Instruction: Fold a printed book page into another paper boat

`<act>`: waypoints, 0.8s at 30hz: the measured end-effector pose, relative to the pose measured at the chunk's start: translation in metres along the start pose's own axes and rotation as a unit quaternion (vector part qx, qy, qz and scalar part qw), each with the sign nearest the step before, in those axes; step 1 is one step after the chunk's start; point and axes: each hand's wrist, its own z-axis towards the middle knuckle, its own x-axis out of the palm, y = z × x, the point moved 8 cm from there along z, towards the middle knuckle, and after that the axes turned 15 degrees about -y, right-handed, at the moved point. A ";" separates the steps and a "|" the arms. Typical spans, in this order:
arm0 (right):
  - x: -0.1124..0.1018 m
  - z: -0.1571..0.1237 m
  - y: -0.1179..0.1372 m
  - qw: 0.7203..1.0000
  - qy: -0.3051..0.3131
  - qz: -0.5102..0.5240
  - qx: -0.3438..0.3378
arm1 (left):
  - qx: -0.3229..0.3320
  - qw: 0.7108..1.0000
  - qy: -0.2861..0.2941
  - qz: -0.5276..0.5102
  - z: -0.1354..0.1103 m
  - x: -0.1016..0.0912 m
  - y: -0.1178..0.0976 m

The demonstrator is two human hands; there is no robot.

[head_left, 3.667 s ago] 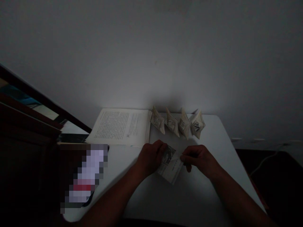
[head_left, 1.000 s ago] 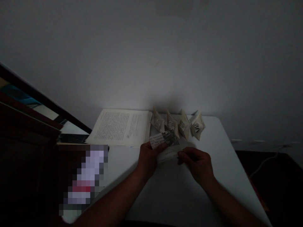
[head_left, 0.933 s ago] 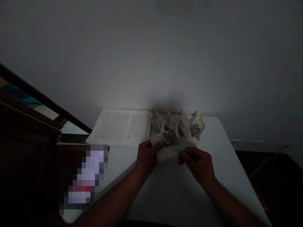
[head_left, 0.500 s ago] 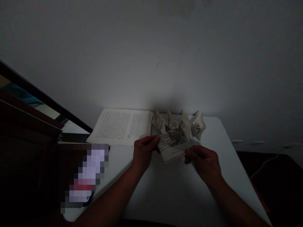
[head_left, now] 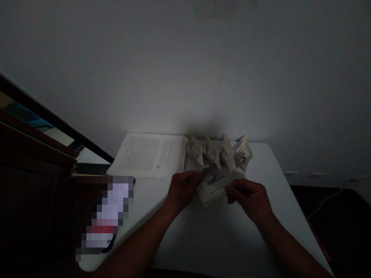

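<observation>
A printed sheet of paper, with a dark picture on its upper part, is held between my two hands over the table. My left hand grips its left side, thumb lying across the upper left. My right hand pinches the right edge between thumb and fingers. Just beyond the sheet stand several folded paper boats in a row, among them the leftmost boat and the rightmost boat. Part of the sheet lies hidden under my left fingers.
Left of the boats a stack of printed pages lies against the wall. A phone with a blurred-out screen is at the white table's left edge. A wall rises behind; a thin cable hangs at right.
My left hand has shifted right and slightly down, its thumb now further over the sheet. The sheet's lower corner has dropped a little. My right hand has barely moved.
</observation>
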 end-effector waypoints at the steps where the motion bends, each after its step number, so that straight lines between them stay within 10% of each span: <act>1: 0.000 0.000 0.000 1.000 -0.005 0.003 -0.002 | 0.033 0.999 -0.016 0.029 0.000 -0.002 -0.004; 10: 0.001 0.000 -0.004 0.999 -0.029 0.001 -0.017 | 0.289 0.919 -0.090 0.251 -0.010 -0.002 -0.023; 19: 0.004 0.000 -0.003 0.999 0.032 -0.015 -0.011 | 0.114 0.991 -0.026 0.059 0.006 -0.014 -0.017; 24: 0.014 -0.004 0.002 0.996 0.069 -0.045 -0.032 | 0.120 0.989 -0.009 0.084 0.004 -0.008 -0.019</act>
